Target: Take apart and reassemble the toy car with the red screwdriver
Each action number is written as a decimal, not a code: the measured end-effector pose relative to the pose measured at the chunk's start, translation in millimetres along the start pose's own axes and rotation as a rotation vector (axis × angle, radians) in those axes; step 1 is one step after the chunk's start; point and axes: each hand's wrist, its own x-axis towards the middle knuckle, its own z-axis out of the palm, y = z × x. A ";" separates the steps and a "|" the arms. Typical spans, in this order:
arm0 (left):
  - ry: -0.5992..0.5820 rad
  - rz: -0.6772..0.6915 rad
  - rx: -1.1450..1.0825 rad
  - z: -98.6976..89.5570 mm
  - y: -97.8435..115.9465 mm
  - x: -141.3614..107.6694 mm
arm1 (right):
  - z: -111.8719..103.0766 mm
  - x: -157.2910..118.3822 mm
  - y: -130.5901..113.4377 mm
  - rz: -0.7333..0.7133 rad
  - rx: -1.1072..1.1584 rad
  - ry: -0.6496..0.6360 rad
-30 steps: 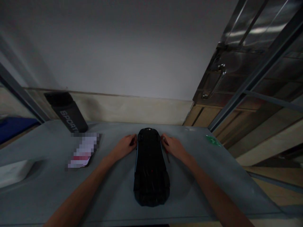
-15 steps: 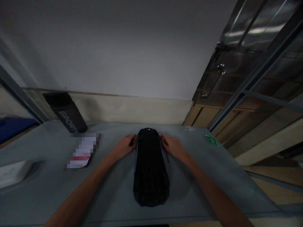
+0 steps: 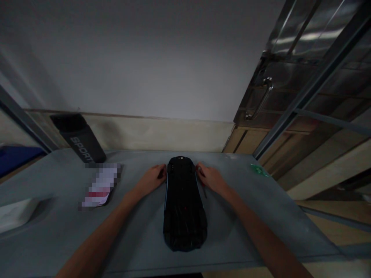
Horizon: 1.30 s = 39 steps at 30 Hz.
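Observation:
A black toy car (image 3: 185, 204) lies upside down on the grey table, its dark underside facing up and a tiny red spot showing on it. On its left, my left hand (image 3: 153, 178) has its fingers curled against the far part of the car's side. My right hand (image 3: 211, 178) is closed at the opposite side, close against the car. Out of its fingers sticks a small red-handled screwdriver (image 3: 204, 190), its thin dark shaft pointing back toward me. Fingertips of both hands are partly hidden, and the picture is dim.
A dark bottle marked SPORT (image 3: 84, 141) stands at the back left, with a blurred-out phone-like item (image 3: 101, 185) before it. A white object (image 3: 17, 214) lies far left. At right is a green plastic scrap (image 3: 259, 170). A wall and metal posts border the table (image 3: 139, 239).

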 end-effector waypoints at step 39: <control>-0.033 0.017 -0.068 -6.3 2.7 0.6 | -18.8 -6.9 -3.3 -0.081 0.059 -0.075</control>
